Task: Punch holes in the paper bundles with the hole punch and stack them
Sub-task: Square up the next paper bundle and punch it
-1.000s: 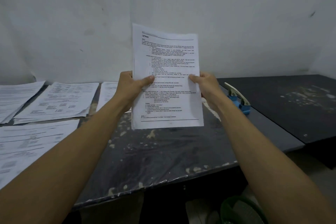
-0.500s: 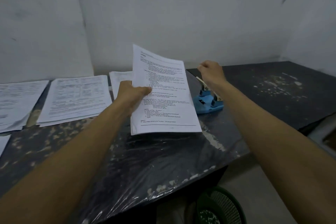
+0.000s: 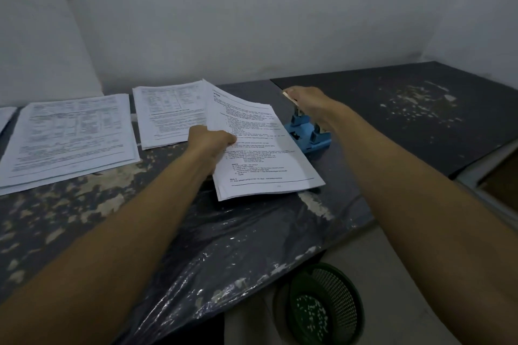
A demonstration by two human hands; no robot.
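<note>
My left hand (image 3: 208, 138) grips the left edge of a printed paper bundle (image 3: 260, 148), which is tilted low over the dark table (image 3: 196, 232), its near edge almost on the surface. Just right of the bundle stands a blue hole punch (image 3: 307, 134). My right hand (image 3: 307, 99) is closed over the punch's pale lever from above. Whether the bundle's right edge is inside the punch slot cannot be seen.
Two other paper bundles lie flat on the table: one at the back (image 3: 168, 115) and one at the left (image 3: 70, 137), with another sheet's corner at the far left edge. A green mesh basket (image 3: 325, 305) with white paper dots sits on the floor below the table's edge. A second dark tabletop (image 3: 406, 109) extends to the right.
The bundle was held upright in both hands; my right hand let go and took the punch lever, and my left hand lowered the bundle toward the table beside the punch.
</note>
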